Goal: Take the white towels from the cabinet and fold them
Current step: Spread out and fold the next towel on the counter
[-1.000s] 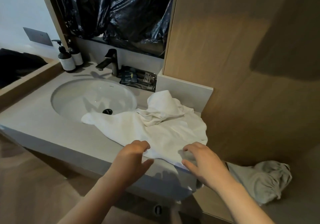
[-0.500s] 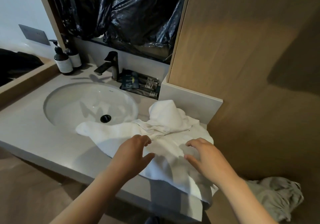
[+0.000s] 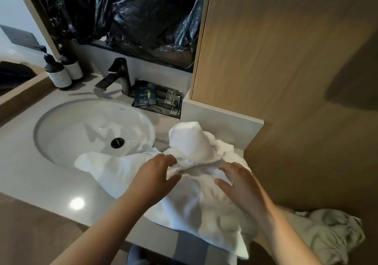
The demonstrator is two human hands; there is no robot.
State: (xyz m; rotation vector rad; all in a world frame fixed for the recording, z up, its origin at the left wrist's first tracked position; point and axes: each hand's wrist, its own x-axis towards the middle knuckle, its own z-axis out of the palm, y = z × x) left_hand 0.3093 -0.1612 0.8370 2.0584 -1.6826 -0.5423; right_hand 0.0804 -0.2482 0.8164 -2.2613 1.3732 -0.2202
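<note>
White towels (image 3: 204,213) lie heaped at the counter's (image 3: 30,172) front right corner, overhanging its front edge. Left hand (image 3: 157,177) and right hand (image 3: 240,185) are released, fingers loosely curved over the heap.

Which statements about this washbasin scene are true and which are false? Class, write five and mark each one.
1. The towels lie on the counter, one end over the rim of the sink. True.
2. The left hand and right hand both reach over the towels. True.
3. The towels sit in a neat folded stack. False: they are crumpled and unfolded.
4. The sink is full of water. False: its drain shows and no water is in it.
5. Two bottles stand left of the faucet. True.
</note>
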